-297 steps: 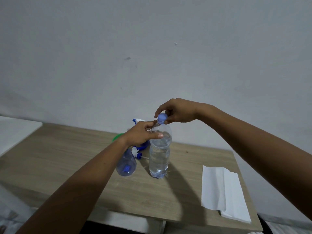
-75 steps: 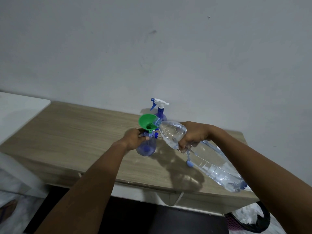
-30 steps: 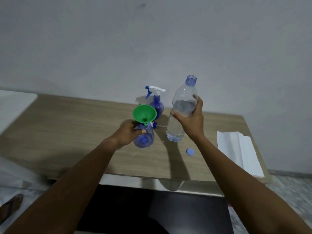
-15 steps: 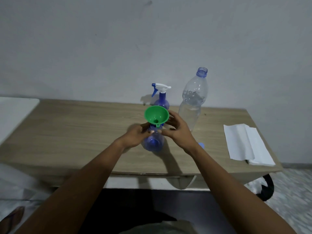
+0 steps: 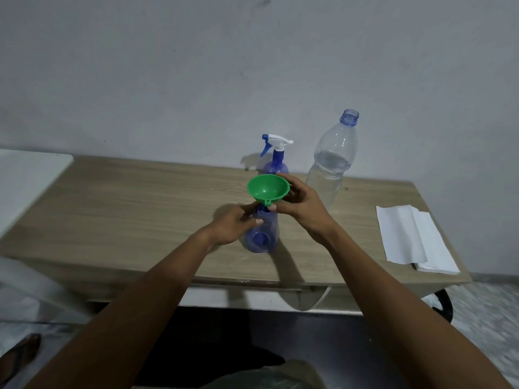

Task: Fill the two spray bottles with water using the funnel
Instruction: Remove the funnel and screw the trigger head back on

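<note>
Left hand (image 5: 233, 226) grips the bottle (image 5: 262, 238), near-centre on the table (image 5: 140, 197), right hand (image 5: 302, 206) pinches the funnel (image 5: 268, 188) at its mouth; hazard: a careless lift could shed drips or tip the bottle.

Green funnel (image 5: 268, 189) upright over uncapped blue spray bottle (image 5: 262, 238) — 2nd spray bottle (image 5: 275, 162), trigger on, stands behind.

Table (image 5: 140, 209): we note a light wood-grain top; its back edge meets the wall
Wall (image 5: 196, 80): plain grey-white; one dark smudge (image 5: 264, 1) near the top of the view
Paper towels (image 5: 407, 237): white, folded, lying flat on the table's right end
White surface (image 5: 25, 181): flat; just beside the table's left end
Floor (image 5: 483, 310): pale, speckled; we see a dark curved object (image 5: 445, 304) below the table's right corner, kind unclear
Sandal (image 5: 16, 357): brown, lower left; blurred
</note>
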`<state>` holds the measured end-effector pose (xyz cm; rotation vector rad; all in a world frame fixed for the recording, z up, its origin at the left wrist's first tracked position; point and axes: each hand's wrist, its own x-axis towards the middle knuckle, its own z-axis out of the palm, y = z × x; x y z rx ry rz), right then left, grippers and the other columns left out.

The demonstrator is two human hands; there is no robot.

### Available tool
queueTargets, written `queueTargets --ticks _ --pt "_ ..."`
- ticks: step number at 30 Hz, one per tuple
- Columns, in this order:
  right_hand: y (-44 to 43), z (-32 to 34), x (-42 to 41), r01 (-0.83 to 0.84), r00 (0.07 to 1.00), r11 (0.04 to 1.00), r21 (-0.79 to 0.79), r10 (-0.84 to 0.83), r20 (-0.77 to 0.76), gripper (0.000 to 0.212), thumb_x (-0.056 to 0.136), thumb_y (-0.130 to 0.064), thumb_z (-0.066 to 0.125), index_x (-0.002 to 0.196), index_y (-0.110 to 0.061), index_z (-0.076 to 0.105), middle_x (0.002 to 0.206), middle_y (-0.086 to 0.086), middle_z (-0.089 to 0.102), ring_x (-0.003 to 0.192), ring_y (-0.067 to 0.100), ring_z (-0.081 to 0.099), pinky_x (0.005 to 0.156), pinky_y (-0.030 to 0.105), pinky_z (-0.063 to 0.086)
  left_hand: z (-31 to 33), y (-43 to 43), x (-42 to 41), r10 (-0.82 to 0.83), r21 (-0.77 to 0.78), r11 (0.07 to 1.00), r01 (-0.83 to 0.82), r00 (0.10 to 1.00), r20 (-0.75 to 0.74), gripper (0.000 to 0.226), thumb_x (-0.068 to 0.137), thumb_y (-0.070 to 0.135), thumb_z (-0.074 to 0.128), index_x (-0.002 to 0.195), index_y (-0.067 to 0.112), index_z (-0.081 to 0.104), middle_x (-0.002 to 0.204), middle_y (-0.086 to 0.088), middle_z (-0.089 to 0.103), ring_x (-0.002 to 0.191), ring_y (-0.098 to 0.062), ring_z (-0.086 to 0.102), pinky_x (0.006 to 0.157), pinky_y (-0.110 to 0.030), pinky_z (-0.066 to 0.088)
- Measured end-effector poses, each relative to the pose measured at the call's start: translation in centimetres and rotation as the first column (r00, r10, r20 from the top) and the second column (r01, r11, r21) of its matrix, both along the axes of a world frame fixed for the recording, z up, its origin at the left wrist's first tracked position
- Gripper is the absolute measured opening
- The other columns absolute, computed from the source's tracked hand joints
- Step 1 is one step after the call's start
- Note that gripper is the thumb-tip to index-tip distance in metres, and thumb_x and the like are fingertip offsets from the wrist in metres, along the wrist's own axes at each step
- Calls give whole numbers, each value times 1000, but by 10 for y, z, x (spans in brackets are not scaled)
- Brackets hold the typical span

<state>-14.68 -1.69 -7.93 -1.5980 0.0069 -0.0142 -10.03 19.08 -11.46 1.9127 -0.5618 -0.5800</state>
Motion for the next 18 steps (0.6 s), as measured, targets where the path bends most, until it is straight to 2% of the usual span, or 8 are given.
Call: queueTargets --ticks 3,5,8,11,13,15,17,18 --pt "4 13 4 62 997 997 52 -64 41 76 70 13 82 138 -8 57 132 16 67 119 27 67 100 43 56 -1 0 -3 18 -42 999 -15 998 65 44 99 5 58 142 8 51 127 4 64 110 6 62 98 -14 46" --pt "6 26 7 125 988 988 90 -132 76 75 71 20 78 139 -1 54 125 17 68 108 21 72 92 35 59 -2 3 -1 54 -74 996 -49 996 65 45 99 4 58 143 8 49 134 3 61 117 5 59 104 -16 44" --pt "7 36 12 248 960 965 88 -257 112 72 72 24 75 136 -2 54 111 4 70 87 7 75 77 22 59 -7 11 5 164 -115 981 -156 985 59 46 97 6 61 141 13 51 130 3 63 111 11 60 103 -15 45" --pt "8 17 17 339 938 938 -74 -330 105 74 68 11 87 131 -13 58 113 -1 70 84 6 75 72 23 60 -9 17 9 267 -117 959 -260 962 55 52 96 11 64 146 14 49 127 5 66 101 17 61 93 -8 46" --pt "8 -8 18 361 932 904 -227 -350 89 77 64 -2 93 132 -17 60 119 -1 70 89 3 73 78 32 63 -11 20 12 307 -108 948 -298 949 73 54 97 14 64 147 18 47 120 8 66 92 23 59 85 -2 44" --pt "8 -33 15 357 932 870 -338 -353 78 76 65 -10 94 133 -20 59 117 -4 70 92 0 70 86 37 62 -12 23 15 335 -106 939 -326 939 75 55 97 18 65 148 22 46 117 7 67 94 17 60 91 -8 47" --pt "11 -54 11 333 939 850 -409 -340 57 70 69 -17 91 130 -28 59 113 -12 70 95 5 69 88 39 61 -14 27 18 342 -95 938 -334 936 85 55 97 20 64 148 24 46 117 6 67 103 2 62 97 -18 48" --pt "12 -61 10 319 941 834 -450 -334 47 67 71 -23 88 129 -33 58 114 -14 69 98 7 68 88 40 60 -15 28 20 346 -88 937 -338 934 93 55 97 21 64 148 24 46 117 6 67 108 -2 62 96 -18 47"
